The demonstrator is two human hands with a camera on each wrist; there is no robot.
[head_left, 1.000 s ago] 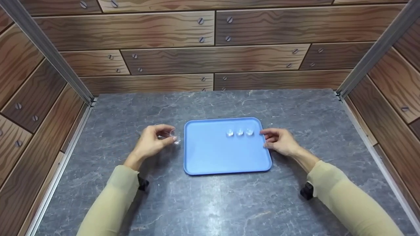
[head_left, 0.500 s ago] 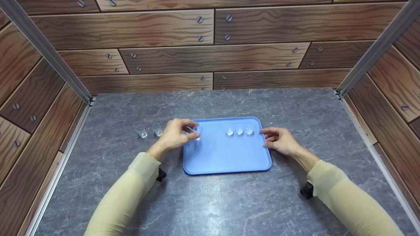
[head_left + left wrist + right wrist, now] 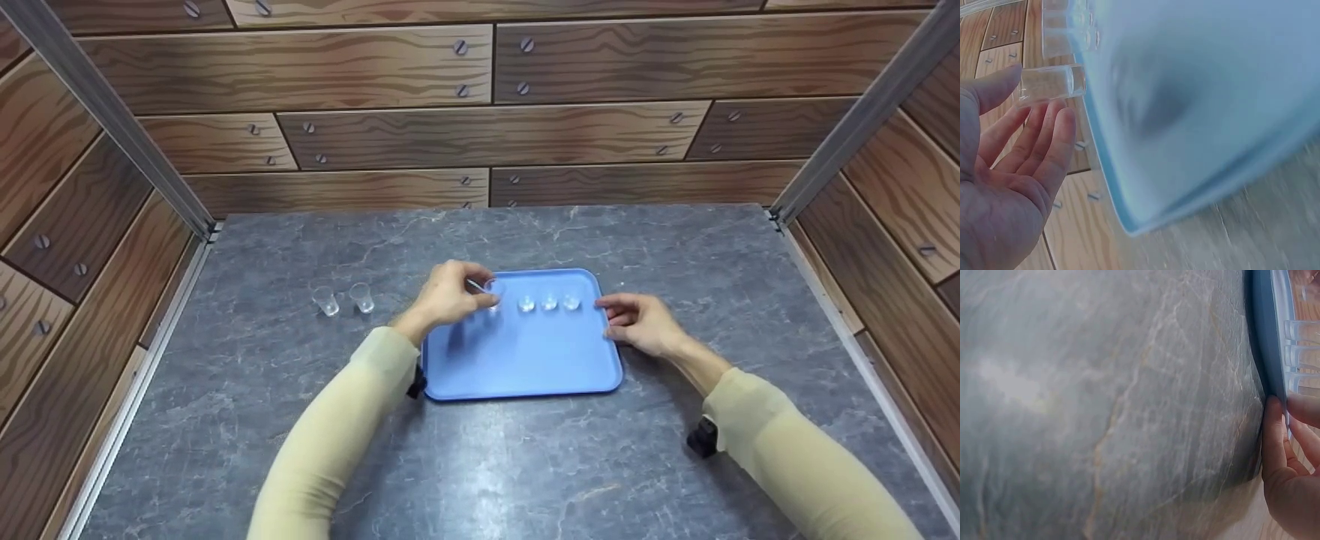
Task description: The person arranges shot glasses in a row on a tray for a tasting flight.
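My left hand (image 3: 448, 297) pinches a clear shot glass (image 3: 1047, 84) between thumb and fingertips, over the upper left part of a blue tray (image 3: 525, 367). The glass's base points down toward the tray in the head view. Just right of it, three similar glasses (image 3: 550, 302) stand in a row on the tray near its far edge. At the tray's right side, my right hand (image 3: 643, 325) holds the rim, thumb and fingers on either side of it in the right wrist view (image 3: 1292, 489).
Two more clear shot glasses (image 3: 361, 298) stand on the grey marbled table (image 3: 480, 465), left of the tray. Wood-patterned walls (image 3: 390, 139) with metal frame posts enclose the table's back and sides.
My left hand has carried the shot glass rightward, from the table left of the tray to over the tray near the row. The right hand stays at the tray's edge.
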